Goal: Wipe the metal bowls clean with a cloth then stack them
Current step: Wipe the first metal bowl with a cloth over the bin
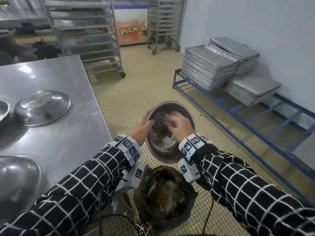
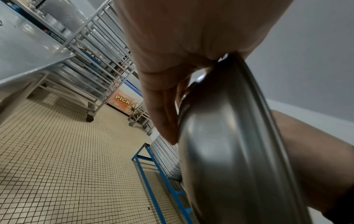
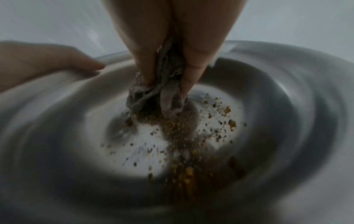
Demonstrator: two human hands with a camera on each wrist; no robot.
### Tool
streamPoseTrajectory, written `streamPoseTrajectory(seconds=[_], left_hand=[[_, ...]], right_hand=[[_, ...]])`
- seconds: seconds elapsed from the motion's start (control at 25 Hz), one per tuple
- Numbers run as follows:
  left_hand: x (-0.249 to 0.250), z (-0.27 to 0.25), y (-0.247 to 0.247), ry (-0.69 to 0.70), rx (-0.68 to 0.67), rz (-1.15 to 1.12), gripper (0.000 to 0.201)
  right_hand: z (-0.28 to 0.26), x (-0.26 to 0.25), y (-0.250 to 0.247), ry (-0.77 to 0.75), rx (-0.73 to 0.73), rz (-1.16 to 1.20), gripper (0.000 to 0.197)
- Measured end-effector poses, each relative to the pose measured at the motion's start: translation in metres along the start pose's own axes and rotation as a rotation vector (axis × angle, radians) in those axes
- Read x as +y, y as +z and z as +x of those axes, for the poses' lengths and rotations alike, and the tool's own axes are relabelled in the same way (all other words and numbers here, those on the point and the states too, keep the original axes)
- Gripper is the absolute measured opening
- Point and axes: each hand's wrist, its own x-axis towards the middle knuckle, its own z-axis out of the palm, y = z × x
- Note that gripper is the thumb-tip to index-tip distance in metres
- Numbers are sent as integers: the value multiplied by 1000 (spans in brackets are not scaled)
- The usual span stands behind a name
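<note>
Left hand clamps the bowl by its rim; right hand pinches a rag onto crumbs. Hard wiping could wrench the bowl loose, or fling them past what looks like a bin.

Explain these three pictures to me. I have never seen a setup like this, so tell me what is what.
There is no machine here: a person wears one camera on the head and one on each wrist; the white patterned blocks on the wrists belong to that kit. The wide picture is from the head. The left wrist picture looks along the left hand, which grips the rim of a metal bowl held in the air. The right wrist picture looks into the bowl, where the right hand holds a grey cloth among brown crumbs. Below the bowl stands a dark bin. On the steel table at left lie upturned bowls.
</note>
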Motion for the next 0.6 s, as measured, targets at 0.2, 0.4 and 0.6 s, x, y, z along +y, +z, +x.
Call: streamPoseTrajectory(seconds=[0.2,0.4,0.6], left_hand=[[3,14,0,-36,20,-17,25],[6,27,-7,26,25,35,33],[14,49,-18,110,66,72,41]], right_hand=[[-18,7,11,-267,-304,-263,38],[-12,26,1,-191,-278,-225,27],[42,24,-32,-201,148,-159,37]])
